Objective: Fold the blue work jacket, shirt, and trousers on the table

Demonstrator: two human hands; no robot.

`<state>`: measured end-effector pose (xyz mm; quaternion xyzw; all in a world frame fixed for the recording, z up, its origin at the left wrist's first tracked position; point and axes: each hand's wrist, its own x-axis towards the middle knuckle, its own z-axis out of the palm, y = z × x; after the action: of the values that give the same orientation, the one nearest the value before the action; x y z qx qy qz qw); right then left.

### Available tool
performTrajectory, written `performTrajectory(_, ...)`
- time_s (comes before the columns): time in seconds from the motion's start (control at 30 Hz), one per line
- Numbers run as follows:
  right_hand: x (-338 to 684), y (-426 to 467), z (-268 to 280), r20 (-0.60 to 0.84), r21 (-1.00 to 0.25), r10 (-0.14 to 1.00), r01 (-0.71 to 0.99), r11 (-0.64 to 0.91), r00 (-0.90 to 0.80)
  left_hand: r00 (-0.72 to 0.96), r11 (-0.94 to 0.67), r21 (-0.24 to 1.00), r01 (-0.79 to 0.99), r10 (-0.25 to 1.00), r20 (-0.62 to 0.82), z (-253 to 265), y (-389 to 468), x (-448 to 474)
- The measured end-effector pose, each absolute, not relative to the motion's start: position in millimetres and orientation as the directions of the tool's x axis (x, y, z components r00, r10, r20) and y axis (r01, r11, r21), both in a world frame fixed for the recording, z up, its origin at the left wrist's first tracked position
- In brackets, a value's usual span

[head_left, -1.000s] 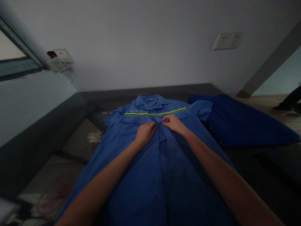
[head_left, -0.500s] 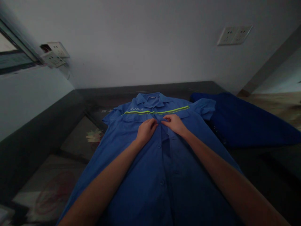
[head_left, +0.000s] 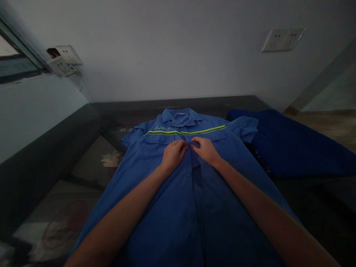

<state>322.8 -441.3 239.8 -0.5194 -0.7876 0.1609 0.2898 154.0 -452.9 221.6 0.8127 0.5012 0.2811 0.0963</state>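
A blue short-sleeved work shirt (head_left: 155,200) lies face up with its collar away from me. A yellow-green stripe crosses its chest, with white letters above it on the left. Just below the stripe, my left hand (head_left: 174,154) pinches the front edge at the centre. Close beside it, my right hand (head_left: 205,149) pinches the other front edge, fingertips nearly meeting the left ones. Whatever lies between the fingertips is too small to make out. Below my hands the front gapes apart, and buttons (head_left: 189,174) show along the left edge.
A darker blue folded cloth (head_left: 300,144) lies to the right, touching the shirt's sleeve. The dark tabletop (head_left: 111,115) meets a pale wall (head_left: 172,52) at the back. Wall sockets (head_left: 284,39) sit at upper right, others (head_left: 65,61) at upper left, one hanging loose.
My right hand's fingers have shifted slightly at the front edge, keeping their pinch. My left hand stays nearly in place. The view has moved a little.
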Motion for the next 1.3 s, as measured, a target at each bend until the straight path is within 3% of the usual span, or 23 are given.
performTrajectory(0.33,324,-436,237,0.229,-0.625,0.932,0.692,0.361,-0.279,0.342,-0.463,0.352,0.814,0.871,0.354,221,-455,156)
performTrajectory(0.5,329,-433,236,0.083,-0.822,0.919,0.495,0.282,-0.386,0.348,-0.472,0.346,0.811,0.864,0.363,219,-455,154)
performTrajectory(0.6,333,-431,235,0.044,-0.867,0.909,0.436,0.241,-0.414,0.349,-0.479,0.381,0.791,0.864,0.363,218,-454,153)
performTrajectory(0.73,333,-432,232,0.228,-0.782,0.903,0.484,0.392,-0.363,0.348,-0.477,0.397,0.784,0.867,0.356,218,-452,153)
performTrajectory(0.9,333,-435,234,0.312,-0.646,0.864,0.579,0.498,-0.395,0.347,-0.483,0.407,0.775,0.864,0.365,218,-452,153)
performTrajectory(1.1,335,-437,241,0.263,-0.435,0.806,0.681,0.589,-0.530,0.379,-0.483,0.401,0.779,0.871,0.313,219,-453,152)
performTrajectory(1.3,333,-439,240,0.181,-0.235,0.800,0.764,0.600,-0.572,0.447,-0.511,0.298,0.807,0.857,0.257,226,-456,154)
